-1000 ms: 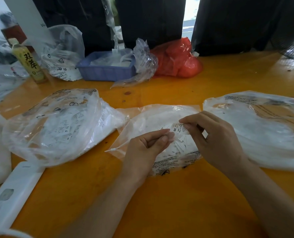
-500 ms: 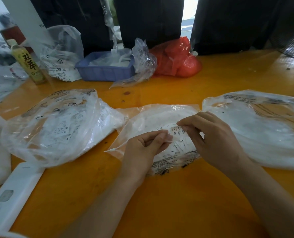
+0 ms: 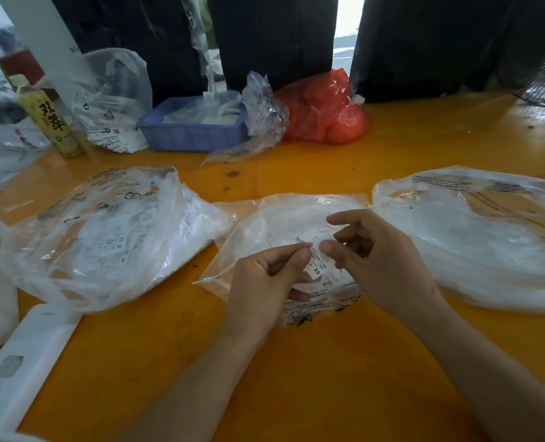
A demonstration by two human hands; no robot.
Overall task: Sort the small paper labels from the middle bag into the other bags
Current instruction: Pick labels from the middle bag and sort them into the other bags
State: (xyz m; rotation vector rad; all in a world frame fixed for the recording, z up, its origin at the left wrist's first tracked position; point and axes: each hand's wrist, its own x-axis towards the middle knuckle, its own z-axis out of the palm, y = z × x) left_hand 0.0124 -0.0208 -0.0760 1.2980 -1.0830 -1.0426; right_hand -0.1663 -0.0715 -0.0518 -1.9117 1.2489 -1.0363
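Observation:
Three clear plastic bags lie on the orange table. The middle bag (image 3: 274, 218) holds several small white paper labels. My left hand (image 3: 265, 282) pinches a label marked XS (image 3: 316, 264) between thumb and forefinger, just above the middle bag. My right hand (image 3: 379, 260) is beside it, its thumb and fingertips touching the label's upper end, the other fingers loosely curled. The left bag (image 3: 105, 237) is full of printed labels, some marked XL and S. The right bag (image 3: 475, 237) looks mostly white inside; its contents are unclear.
At the back stand a blue basket (image 3: 191, 132) with white pieces, a red plastic bag (image 3: 325, 113), a crumpled clear bag (image 3: 111, 100) and a yellow drink bottle (image 3: 49, 119). A white flat device (image 3: 25, 365) lies at the near left. A white cable tie (image 3: 213, 277) lies by the middle bag.
Both hands have shifted slightly toward me over the middle bag. The XS label now hangs lengthwise from my left thumb and forefinger, and my right fingers have loosened on it.

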